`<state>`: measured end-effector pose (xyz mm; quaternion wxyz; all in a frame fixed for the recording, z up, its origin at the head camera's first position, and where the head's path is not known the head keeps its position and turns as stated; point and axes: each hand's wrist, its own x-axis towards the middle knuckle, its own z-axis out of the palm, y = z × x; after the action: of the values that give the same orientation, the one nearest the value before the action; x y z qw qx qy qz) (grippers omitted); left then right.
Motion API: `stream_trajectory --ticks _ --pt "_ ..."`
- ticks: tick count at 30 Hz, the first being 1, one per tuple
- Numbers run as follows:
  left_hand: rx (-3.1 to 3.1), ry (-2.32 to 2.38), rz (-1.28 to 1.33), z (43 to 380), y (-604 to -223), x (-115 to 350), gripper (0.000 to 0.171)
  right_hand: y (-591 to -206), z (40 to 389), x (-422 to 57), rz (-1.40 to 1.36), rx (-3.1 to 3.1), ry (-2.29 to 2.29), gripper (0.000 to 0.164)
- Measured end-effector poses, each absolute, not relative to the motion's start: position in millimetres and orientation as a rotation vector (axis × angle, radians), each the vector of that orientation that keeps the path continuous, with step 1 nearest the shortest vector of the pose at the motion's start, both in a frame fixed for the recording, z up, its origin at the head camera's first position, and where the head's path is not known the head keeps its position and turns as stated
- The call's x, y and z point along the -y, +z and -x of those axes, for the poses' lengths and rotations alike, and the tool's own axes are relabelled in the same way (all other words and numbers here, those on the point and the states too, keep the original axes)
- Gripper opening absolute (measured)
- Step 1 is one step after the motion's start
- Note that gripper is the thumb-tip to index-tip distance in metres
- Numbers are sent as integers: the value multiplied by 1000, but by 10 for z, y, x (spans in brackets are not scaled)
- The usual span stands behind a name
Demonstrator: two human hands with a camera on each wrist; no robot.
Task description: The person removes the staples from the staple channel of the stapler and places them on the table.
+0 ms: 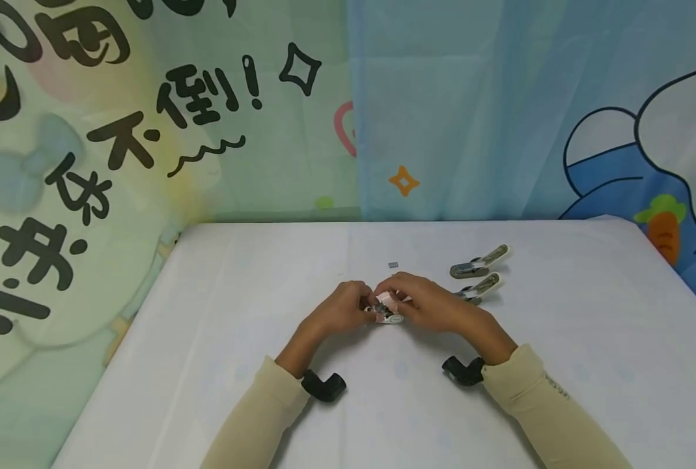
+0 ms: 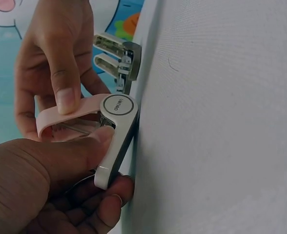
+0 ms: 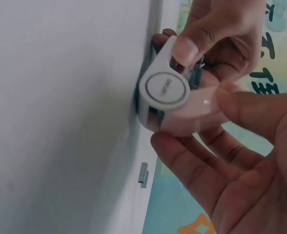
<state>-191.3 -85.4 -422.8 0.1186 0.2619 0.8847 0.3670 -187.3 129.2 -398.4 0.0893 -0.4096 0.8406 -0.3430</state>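
A small pink and white stapler (image 2: 121, 129) is held between both hands, its pink handle (image 3: 194, 114) swung wide open from the white body. My left hand (image 1: 348, 307) grips the white body, thumb pressed at the metal part beside the round hub. On the other side, my right hand (image 1: 420, 301) pinches the pink handle between thumb and fingers. A thin metal rod and spring show inside the handle in the left wrist view. The stapler is low over the white table, and fingers partly hide its metal inside.
A short strip of staples (image 1: 393, 265) lies on the white tabletop (image 1: 236, 260) just beyond the hands. Two more staplers, a far one (image 1: 479, 262) and a nearer one (image 1: 481, 286), lie to the right, close to my right hand. A printed cloth (image 1: 453, 117) hangs behind the table.
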Motion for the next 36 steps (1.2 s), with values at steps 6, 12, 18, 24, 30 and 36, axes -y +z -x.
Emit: stream_trajectory --ticks 6,12,18,24,30,36 --pt "-2571 1103 -757 1917 -4220 851 13 -3946 1943 -1374 1143 -2374 -1148 26" --pt "-2587 1076 -747 1922 -4220 854 14 -3910 2017 -1507 1063 -2372 -1158 21" --pt "-2583 1088 -720 1912 -4230 875 14 -3906 2053 -1607 904 -2420 -1053 20" --pt "-2586 1086 -734 1900 -4229 879 15 -3865 2032 -1628 922 -2462 -914 16" --pt "-2574 1085 -717 1896 -4230 867 15 -3808 1924 -1454 1063 -2643 -881 16" --pt "-2560 1105 -719 1901 -4259 861 14 -3901 1865 -1282 1162 -2741 -676 10"
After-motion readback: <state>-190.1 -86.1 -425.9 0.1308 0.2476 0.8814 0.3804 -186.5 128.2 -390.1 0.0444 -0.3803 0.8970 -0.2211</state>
